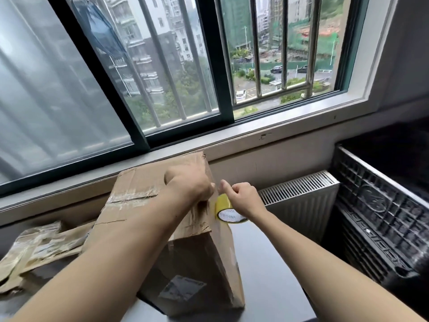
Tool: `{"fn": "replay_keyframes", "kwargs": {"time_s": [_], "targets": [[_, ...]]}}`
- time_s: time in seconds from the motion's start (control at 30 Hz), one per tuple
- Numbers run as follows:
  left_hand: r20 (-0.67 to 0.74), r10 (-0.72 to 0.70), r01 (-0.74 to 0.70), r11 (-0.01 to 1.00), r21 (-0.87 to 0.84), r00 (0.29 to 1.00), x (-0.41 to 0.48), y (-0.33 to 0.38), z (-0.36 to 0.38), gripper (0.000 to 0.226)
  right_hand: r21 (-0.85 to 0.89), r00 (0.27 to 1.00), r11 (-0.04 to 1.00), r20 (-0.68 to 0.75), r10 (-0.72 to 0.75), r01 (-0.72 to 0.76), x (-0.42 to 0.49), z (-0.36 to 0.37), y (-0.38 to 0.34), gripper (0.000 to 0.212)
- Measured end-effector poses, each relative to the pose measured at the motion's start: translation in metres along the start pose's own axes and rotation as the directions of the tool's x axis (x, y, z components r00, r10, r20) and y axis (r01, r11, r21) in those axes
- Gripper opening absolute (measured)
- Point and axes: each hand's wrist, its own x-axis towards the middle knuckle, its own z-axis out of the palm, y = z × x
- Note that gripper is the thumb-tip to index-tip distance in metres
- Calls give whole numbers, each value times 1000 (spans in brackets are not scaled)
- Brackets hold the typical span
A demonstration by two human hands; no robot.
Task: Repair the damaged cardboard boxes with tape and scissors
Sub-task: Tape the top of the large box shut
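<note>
At six o'clock on the dark table (267,263), the cardboard box (162,205) is standing tilted, torn and creased along its top edge, old tape across it. Toward twelve, the left hand (189,184) is pressing that edge, fingers curled over it, probably anchoring tape. At one o'clock the right hand (243,197) is pinching the yellow tape roll (228,211).

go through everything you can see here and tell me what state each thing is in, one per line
Cardboard box: upright on the table, torn, old tape on top.
Tape roll: partly unrolled, hanging beside the box.
Left hand: pressing on the box's top edge.
Right hand: curled, holding the tape roll.
Flattened cardboard: lying crumpled, left of the box.
Window: slid partly open.
</note>
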Motion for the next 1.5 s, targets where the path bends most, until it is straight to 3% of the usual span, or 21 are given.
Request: {"fn": "replay_keyframes", "kwargs": {"time_s": [0.17,0.3,0.47,0.67,0.8,0.87,0.97,1.13,1.33,1.43,1.5], "targets": [[83,-39,21,977,211,996,8,23,-3,50,18,997,1000,79,-20,18,5,-6,7,61],[77,-40,22,974,224,996,10,31,1,48,33,991,999,134,2,-6,3,-4,14,58],[-8,14,-12,968,252,1000,0,32,1,38,296,989,952,144,33,-75,-1,1,26,59],[-106,-54,58,998,32,993,4,-3,-25,31,514,993,856,116,6,-65,8,-30,-4,59],[-155,-76,39,973,-226,985,17,-56,-28,29,646,995,763,92,-43,-27,26,-69,-50,52],[-142,-84,20,914,-406,986,20,-80,-15,31,624,989,781,107,-99,11,31,-81,-77,54],[-113,-107,4,745,-667,988,14,-103,21,26,523,965,847,156,-209,98,31,-81,-111,46],[-71,-109,-9,494,-869,992,13,-124,100,33,313,925,931,265,-273,185,20,-39,-135,54],[9,-81,47,485,-873,997,25,-130,188,32,75,917,991,374,-135,115,12,27,-122,51],[49,-24,55,399,-915,998,32,-129,224,28,-29,924,997,379,-49,65,5,53,-103,58],[56,-16,58,407,-912,998,32,-130,240,28,-39,932,998,362,-30,47,-1,67,-95,60]]}}
